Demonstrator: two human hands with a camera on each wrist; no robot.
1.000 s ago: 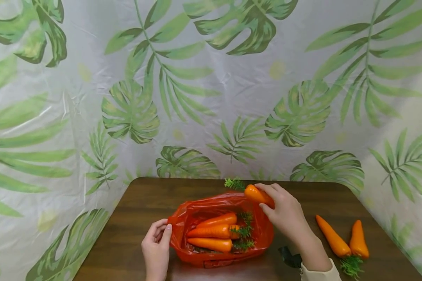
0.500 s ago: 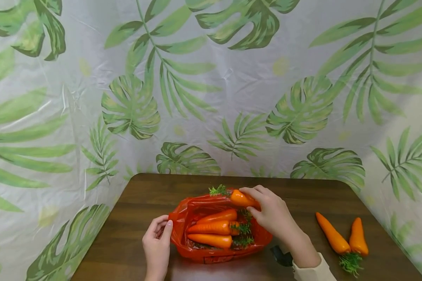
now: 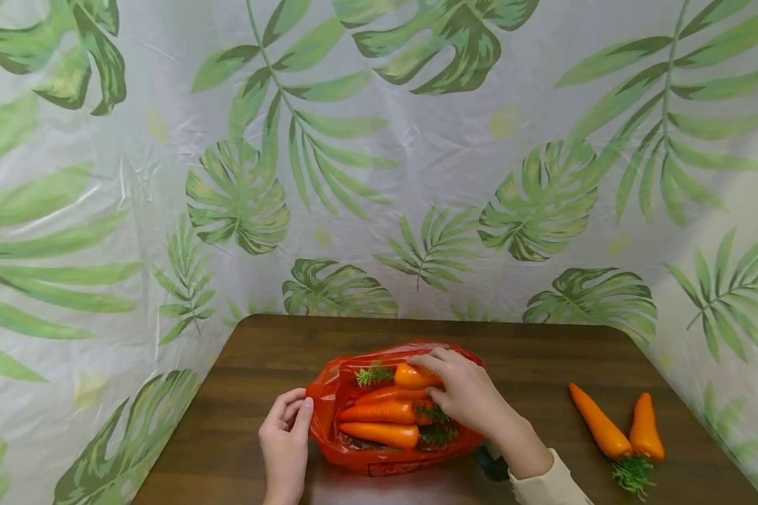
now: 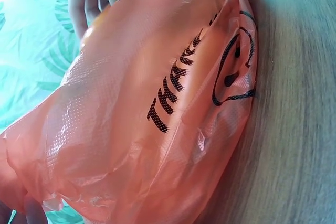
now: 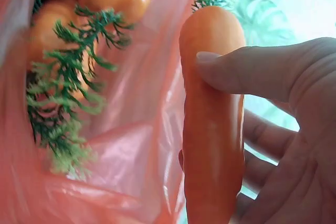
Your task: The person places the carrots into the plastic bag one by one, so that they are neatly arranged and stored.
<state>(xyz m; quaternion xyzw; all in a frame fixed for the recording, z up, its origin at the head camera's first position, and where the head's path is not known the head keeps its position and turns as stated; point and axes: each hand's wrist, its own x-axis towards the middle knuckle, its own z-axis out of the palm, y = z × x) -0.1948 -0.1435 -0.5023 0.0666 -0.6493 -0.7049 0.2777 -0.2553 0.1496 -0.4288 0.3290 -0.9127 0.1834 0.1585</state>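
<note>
A red plastic bag [image 3: 347, 456] lies with its mouth open on the table, several orange carrots [image 3: 379, 412] with green tops inside it. My left hand [image 3: 286, 438] pinches the bag's left rim between thumb and fingers. In the left wrist view the bag's side [image 4: 126, 98] with black lettering fills most of the picture. My right hand [image 3: 470, 393] grips another carrot [image 3: 410, 376] over the far part of the bag's opening, its leafy top pointing left. In the right wrist view the thumb presses along this carrot [image 5: 212, 114], beside the bag's inner wall.
Two carrots [image 3: 600, 424] with green tops lie on the brown wooden table [image 3: 543, 365] at the right. A black object [image 3: 491, 464] sits partly under the right forearm. A leaf-patterned sheet [image 3: 354, 175] hangs behind the table.
My right hand has carried its carrot left and down, from above the bag's far right rim to over the carrots inside. The left hand keeps its hold on the rim.
</note>
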